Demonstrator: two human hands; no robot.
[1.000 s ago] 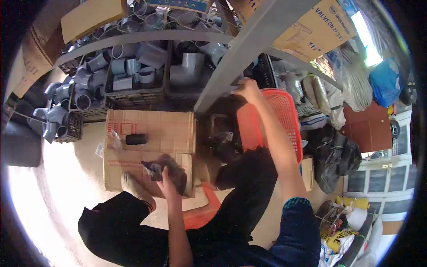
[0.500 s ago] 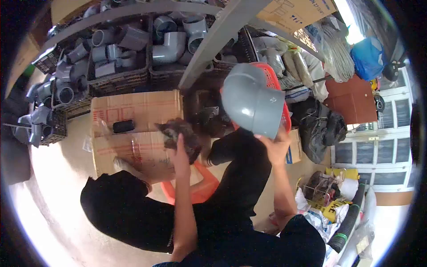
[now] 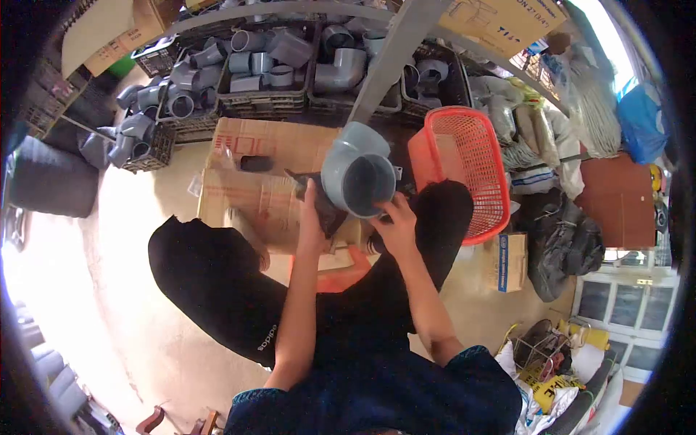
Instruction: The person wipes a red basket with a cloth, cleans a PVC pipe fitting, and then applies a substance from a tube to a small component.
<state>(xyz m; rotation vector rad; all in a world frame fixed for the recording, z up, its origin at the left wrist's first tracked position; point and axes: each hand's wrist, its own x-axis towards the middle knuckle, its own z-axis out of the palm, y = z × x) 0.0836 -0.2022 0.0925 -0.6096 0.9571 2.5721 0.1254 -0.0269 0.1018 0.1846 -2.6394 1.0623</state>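
Note:
My right hand grips a large grey pipe elbow from below, its open mouth turned toward me. My left hand holds a dark crumpled rag right against the elbow's left side. Both hands are raised in front of my knees, above the flat cardboard boxes on the floor.
A red plastic basket stands to the right of my legs. Black crates of grey pipe fittings fill the shelf behind a slanted metal post. A small black object lies on the cardboard. Bags and clutter crowd the right side.
My right hand has lowered the grey elbow from head height to chest level and turned its mouth toward me. My left hand with the rag has come up against it.

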